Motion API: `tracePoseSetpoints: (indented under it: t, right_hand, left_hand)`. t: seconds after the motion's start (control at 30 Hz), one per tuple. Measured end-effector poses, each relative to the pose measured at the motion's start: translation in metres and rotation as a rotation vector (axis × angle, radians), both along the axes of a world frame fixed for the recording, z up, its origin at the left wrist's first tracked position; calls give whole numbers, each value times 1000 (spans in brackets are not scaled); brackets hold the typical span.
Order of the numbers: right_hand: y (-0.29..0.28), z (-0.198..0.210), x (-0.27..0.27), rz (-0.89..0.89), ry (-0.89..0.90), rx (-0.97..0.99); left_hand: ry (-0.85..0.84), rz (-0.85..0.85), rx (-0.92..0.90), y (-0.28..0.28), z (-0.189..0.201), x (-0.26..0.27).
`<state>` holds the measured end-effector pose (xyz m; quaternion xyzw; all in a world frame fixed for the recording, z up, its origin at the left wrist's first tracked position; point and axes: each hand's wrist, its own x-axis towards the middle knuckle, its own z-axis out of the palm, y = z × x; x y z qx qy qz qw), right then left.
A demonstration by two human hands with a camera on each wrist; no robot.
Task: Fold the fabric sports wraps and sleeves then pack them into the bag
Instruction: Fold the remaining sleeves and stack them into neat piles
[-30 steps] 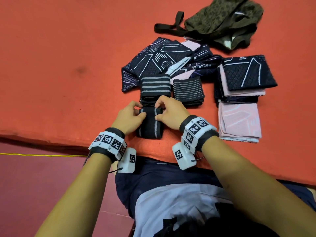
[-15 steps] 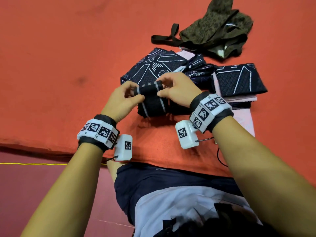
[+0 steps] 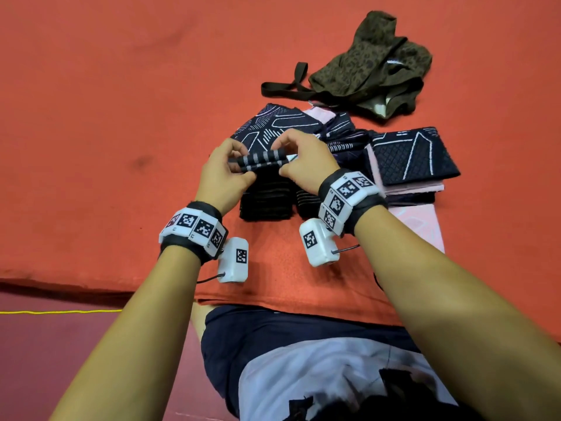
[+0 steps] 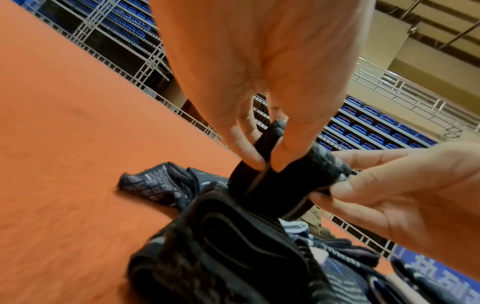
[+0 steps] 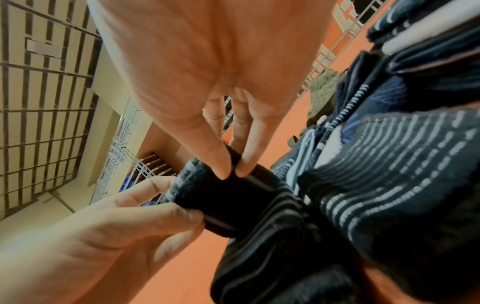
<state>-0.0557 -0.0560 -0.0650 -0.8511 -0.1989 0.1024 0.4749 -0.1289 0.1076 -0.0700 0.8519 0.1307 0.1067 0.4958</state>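
A folded black wrap with grey stripes [image 3: 261, 160] is held in the air between both hands, just above two folded striped wraps [image 3: 265, 202] on the orange mat. My left hand [image 3: 226, 171] pinches its left end [image 4: 255, 162]. My right hand [image 3: 299, 161] pinches its right end [image 5: 231, 170]. Beyond the hands lie navy patterned sleeves [image 3: 273, 126], some folded, some loose. The olive patterned bag [image 3: 373, 74] lies crumpled at the far right with its strap spread out.
A stack of folded navy and pink sleeves [image 3: 413, 159] sits to the right, with a pink folded sleeve [image 3: 419, 226] nearer me. The orange mat [image 3: 106, 132] stretches to the left; its front edge drops to a maroon floor [image 3: 45, 344]. My lap is below.
Both hands lifted the striped wrap off the mat near the front edge and carried it away from me, over the folded striped wraps.
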Motion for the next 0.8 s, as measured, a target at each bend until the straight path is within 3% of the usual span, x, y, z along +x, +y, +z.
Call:
tracePoseSetpoints:
  t: [0.2, 0.37, 0.53, 0.8]
  right_hand:
    - [-1, -19, -11, 22, 49, -5]
    - [4, -18, -11, -36, 16, 80]
    - [8, -35, -7, 18, 34, -110]
    - [8, -51, -8, 51, 14, -186]
  left_hand:
    - [95, -11, 56, 1, -16, -6]
    - [42, 27, 32, 4, -20, -7]
    - [63, 51, 170, 8, -31, -3]
    - [188, 11, 305, 6, -42, 3]
